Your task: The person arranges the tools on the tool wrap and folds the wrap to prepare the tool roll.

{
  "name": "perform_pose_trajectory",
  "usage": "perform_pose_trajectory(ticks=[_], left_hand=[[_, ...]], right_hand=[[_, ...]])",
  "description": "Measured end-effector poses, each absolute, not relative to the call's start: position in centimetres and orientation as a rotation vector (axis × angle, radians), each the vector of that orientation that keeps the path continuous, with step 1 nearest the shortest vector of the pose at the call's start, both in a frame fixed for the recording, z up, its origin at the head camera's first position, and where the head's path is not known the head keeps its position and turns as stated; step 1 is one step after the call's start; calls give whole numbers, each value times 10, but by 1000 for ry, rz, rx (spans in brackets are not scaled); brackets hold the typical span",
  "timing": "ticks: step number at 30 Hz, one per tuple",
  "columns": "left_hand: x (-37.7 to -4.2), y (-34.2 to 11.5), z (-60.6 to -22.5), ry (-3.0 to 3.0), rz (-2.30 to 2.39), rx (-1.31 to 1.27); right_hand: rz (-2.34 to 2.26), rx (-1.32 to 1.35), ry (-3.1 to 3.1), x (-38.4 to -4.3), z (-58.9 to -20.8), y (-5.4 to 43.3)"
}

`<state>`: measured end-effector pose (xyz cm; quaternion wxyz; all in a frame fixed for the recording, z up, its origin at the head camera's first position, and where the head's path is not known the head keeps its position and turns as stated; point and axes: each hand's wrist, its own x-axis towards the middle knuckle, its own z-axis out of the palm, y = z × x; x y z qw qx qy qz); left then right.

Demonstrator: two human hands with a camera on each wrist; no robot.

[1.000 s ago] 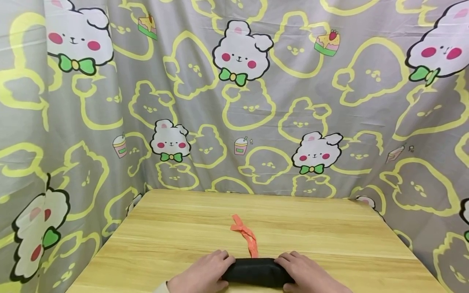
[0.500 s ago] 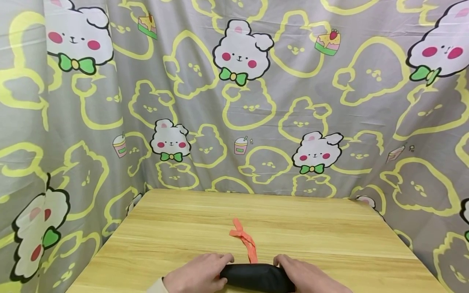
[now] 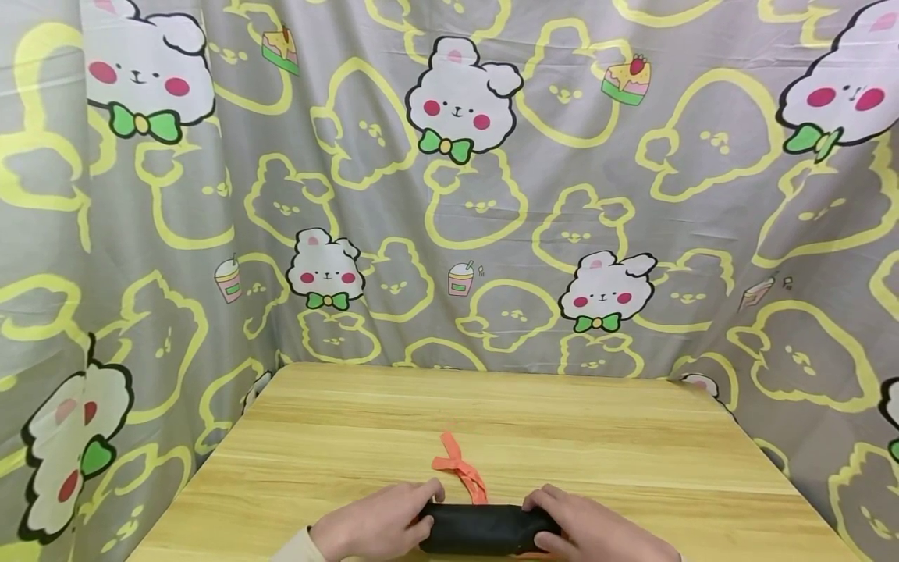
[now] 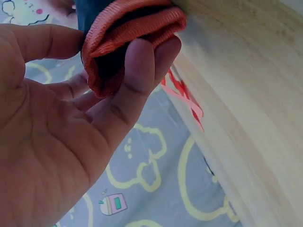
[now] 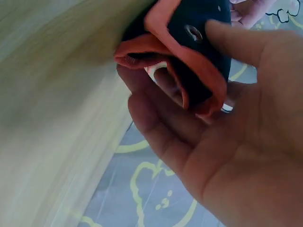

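Note:
A rolled-up black cloth with orange edging (image 3: 477, 528), like a tool roll, lies crosswise at the near part of the table. My left hand (image 3: 382, 515) grips its left end between thumb and fingers. At the right end, my right hand (image 3: 593, 519) holds it the same way, fingers curled over the far side. An orange tie strap (image 3: 463, 472) runs out from behind the roll onto the wood, its far end forked. In the left wrist view, layered orange binding (image 4: 137, 35) shows at the roll's end. A metal eyelet (image 5: 193, 32) sits near the binding in the right wrist view.
The wooden table (image 3: 337, 421) reaches back to a grey curtain (image 3: 393, 203) printed with white rabbits and yellow outlines. The curtain also hangs along the left and right sides.
The strap's far end has slid toward me and slightly left, and less of it shows beyond the roll. Both hands have shifted their fingers but remain at the roll's ends.

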<state>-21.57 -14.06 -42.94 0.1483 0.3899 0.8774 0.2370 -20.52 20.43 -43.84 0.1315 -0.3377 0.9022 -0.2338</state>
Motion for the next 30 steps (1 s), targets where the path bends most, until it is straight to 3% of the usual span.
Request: perform_pose_trajectory(ticks=[6, 14, 21, 30], left_hand=[[-218, -137, -431, 2685, 599, 1072], [-209, -129, -430, 2941, 273, 1317], [-206, -127, -432, 2923, 213, 1403], [-209, -132, -436, 2795, 337, 1229]], right_hand=[[-571, -1019, 2827, -207, -443, 204], [-429, -1098, 3073, -205, -446, 197], [-349, -1386, 3108, -204, -446, 192], [-348, -1139, 2920, -203, -442, 194]])
